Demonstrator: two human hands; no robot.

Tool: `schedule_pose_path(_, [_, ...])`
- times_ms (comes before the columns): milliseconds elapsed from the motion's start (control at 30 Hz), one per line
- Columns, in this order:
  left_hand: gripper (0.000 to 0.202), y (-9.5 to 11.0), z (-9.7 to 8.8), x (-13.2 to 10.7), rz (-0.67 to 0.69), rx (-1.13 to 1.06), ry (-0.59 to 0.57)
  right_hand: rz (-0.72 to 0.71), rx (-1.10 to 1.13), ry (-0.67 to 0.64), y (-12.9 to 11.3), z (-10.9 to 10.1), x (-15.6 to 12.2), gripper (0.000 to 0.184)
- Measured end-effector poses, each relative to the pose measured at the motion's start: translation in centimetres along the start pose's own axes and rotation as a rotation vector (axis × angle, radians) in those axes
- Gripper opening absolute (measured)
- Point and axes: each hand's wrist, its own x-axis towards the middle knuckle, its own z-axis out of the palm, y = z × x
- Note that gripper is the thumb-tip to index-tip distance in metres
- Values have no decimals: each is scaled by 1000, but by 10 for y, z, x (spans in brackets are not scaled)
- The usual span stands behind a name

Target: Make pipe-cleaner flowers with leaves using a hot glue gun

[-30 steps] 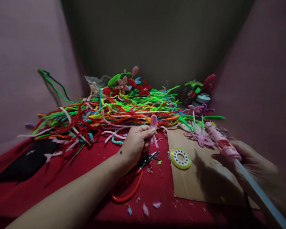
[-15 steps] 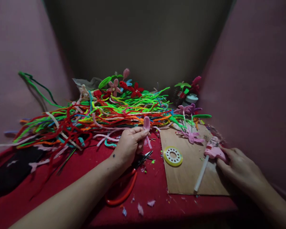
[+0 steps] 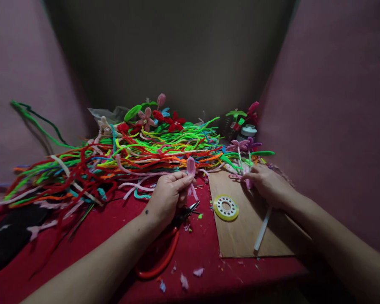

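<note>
— What is the left hand [image 3: 169,194] doing?

— It is pinching one pink bud [image 3: 191,165] between thumb and fingertips and holding it upright. The bud is hanging just above the red cloth [image 3: 202,249] that is covering the bench, right at the near edge of the pile of pipe cleaners [image 3: 129,154].

— How is that bud looking?

— Fuzzy, pale pink, rounded at the top. Thin pink ends are trailing down below the fingers.

— And the right hand [image 3: 267,183]?

— It is lying palm down on the cardboard sheet [image 3: 240,240], with its fingers bending over one pink flower [image 3: 247,182] at the far end of the sheet. Whether they are gripping it, nobody could tell from here.

— What is lying around the two hands, counted?

— One white stick [image 3: 262,230] is poking out from under the right wrist. One yellow ring [image 3: 226,207] with holes is sitting flat on the cardboard between the hands. One pair of scissors [image 3: 164,253] with red-orange handles is lying under the left wrist. A few pale scraps [image 3: 198,271] are lying on the cloth near the front edge.

— And the pipe cleaners?

— Far too many and too tangled to count: green, red, orange, yellow, pink, teal. Several finished flowers [image 3: 174,122] are showing behind them.
</note>
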Motion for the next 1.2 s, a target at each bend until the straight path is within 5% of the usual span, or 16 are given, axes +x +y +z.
schedule_pose_path(167, [20, -1, -1, 2, 1, -7, -4, -59, -48, -54, 4, -3, 11, 27])
schedule_pose_path(267, [21, -1, -1, 0, -1, 0, -6, -13, -7, 124, 1, -16, 8, 27])
schedule_pose_path(433, [20, 0, 1, -1, -19, 17, -1, 294, 649, 474, -18, -47, 8, 16])
schedule_pose_path(533, [21, 1, 2, -2, -31, 27, -2, 476, 1227, 394, -33, -60, 10, 11])
schedule_pose_path(633, [21, 1, 3, -4, -25, 41, -8, 552, 1513, 279, -46, -59, 13, 9])
schedule_pose_path(967, [26, 6, 9, -10, -3, 100, -25, 448, 1628, -6, -95, -30, 20, 8])
schedule_pose_path(1200, [27, 9, 11, -14, 9, 116, -57, 410, 1615, -12, -113, -19, 31, 10])
